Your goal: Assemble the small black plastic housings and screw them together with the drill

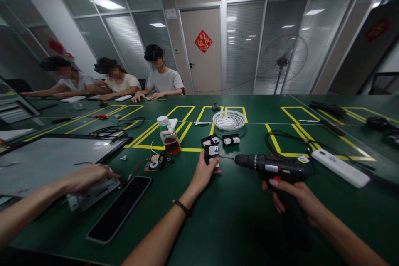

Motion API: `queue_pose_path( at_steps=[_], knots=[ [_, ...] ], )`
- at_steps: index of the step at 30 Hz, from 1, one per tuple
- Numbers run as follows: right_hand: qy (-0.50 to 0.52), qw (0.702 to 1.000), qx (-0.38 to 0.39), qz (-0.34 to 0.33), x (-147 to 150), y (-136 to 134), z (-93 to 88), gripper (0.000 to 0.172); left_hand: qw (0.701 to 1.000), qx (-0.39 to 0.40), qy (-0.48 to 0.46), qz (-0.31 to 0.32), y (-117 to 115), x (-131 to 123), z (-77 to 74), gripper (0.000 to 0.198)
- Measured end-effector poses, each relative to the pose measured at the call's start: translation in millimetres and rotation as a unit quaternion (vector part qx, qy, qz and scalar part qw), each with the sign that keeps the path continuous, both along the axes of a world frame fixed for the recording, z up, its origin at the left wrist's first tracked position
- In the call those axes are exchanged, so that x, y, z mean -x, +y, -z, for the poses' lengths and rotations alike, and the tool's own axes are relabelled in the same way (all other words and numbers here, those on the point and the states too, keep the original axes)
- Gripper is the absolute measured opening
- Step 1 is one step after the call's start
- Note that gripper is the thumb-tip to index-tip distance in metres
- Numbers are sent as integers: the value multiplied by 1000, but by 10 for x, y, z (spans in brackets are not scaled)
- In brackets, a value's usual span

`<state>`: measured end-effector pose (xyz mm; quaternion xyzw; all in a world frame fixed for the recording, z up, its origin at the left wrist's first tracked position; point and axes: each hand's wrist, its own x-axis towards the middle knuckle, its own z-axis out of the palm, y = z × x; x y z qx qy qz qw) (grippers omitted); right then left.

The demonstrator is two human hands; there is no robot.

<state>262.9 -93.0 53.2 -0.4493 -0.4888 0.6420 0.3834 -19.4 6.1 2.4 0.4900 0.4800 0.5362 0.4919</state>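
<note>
My right hand [291,195] is wrapped round the handle of a black cordless drill [274,168]. Its long thin bit [227,157] points left and reaches to a small black-and-white block [213,149] in my left hand [206,168]. Thumb and fingers of that hand are closed on the block. Whether the bit's tip touches it, I cannot tell. Two similar black-and-white pieces, one [209,140] just behind my left hand and another [231,139] to its right, lie on the green table [237,216].
Left of me, another person's hand [90,178] rests on a clear plastic part [98,194]. A phone [120,210], a bottle of brown liquid [170,139] and a small motor-like part [154,163] lie nearby. Farther off are a white basket [229,120] and a power strip [339,168].
</note>
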Motion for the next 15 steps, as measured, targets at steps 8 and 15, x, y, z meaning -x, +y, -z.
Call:
queue_pose_path(
  at_steps=[8,15],
  knots=[
    [-15,1000,-1,-1,37,-5,6,42,1000,-11,25,2,-37,7,-43,57],
    [-24,1000,11,1,26,-4,9,43,998,-15,58,-7,-57,7,-40,55]
  ],
)
